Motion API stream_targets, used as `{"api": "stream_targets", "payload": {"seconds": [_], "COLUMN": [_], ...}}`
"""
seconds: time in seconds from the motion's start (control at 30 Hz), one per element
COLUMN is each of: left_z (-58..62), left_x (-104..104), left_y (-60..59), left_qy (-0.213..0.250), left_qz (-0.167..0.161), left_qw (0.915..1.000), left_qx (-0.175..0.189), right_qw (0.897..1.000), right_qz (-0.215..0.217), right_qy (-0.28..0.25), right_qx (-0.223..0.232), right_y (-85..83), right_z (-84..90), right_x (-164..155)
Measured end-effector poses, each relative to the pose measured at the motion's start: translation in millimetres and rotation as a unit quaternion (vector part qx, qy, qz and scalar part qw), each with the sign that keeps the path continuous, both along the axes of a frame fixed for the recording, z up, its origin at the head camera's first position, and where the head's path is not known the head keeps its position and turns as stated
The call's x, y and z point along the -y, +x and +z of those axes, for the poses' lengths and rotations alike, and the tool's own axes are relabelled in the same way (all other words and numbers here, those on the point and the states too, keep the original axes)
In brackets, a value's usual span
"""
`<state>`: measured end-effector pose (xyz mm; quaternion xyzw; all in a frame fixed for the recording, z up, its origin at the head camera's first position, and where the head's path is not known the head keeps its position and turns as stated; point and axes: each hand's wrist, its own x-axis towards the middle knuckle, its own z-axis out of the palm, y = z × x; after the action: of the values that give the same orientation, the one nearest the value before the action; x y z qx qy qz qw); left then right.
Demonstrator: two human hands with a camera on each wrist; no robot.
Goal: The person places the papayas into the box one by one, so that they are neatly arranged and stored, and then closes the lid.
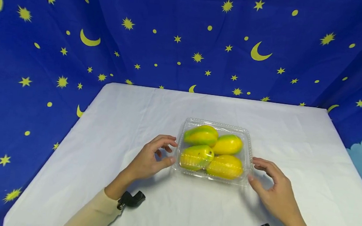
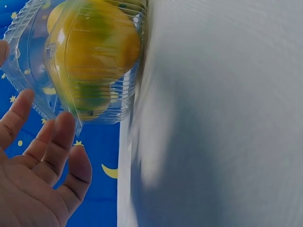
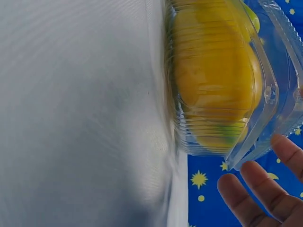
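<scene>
A clear box point(image 1: 214, 151) is sitting shut mid-table point(image 1: 135, 123), holding four yellow-green fruits point(image 1: 211, 149) packed two by two. The left hand point(image 1: 151, 159) and right hand point(image 1: 272, 191) are flanking its short sides, fingers loosely spread and gripping nothing, the left thumb just about touching the rim. The thin plastic is probably flexing easily and feeling slick while the fruit adds weight, so holding low under both end rims seems safest
</scene>
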<state>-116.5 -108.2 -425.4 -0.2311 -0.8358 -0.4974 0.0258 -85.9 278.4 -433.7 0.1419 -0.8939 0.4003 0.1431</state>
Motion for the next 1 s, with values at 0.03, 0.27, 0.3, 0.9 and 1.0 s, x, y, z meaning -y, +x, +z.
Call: {"api": "stream_targets", "payload": {"seconds": [0.03, 0.27, 0.3, 0.9, 1.0], "left_z": [0.3, -0.6, -1.2, -6.7, -7.2], "left_x": [-0.1, -0.7, -0.8, 0.0, -0.4], "left_y": [0.2, 0.9, 0.8, -0.9, -1.2], "left_qy": [0.000, -0.008, -0.012, -0.036, -0.025], "left_qz": [0.001, 0.004, 0.003, -0.027, -0.034], "left_qw": [1.0000, 0.9997, 0.9995, 0.9927, 0.9914], "left_qx": [0.004, 0.023, 0.029, 0.112, 0.124], "right_qw": [1.000, 0.998, 0.998, 0.997, 0.995], "right_qz": [-0.002, -0.005, -0.003, 0.019, 0.026], "right_qy": [0.006, 0.035, 0.036, 0.035, 0.025], "right_qx": [0.006, 0.050, 0.054, 0.072, 0.096], "right_y": [0.1, -0.4, -0.5, 0.6, 0.8], "right_z": [0.1, -1.5, -1.9, -5.1, -4.1], "right_x": [0.1, 0.4, 0.4, 0.1, -0.1]}}
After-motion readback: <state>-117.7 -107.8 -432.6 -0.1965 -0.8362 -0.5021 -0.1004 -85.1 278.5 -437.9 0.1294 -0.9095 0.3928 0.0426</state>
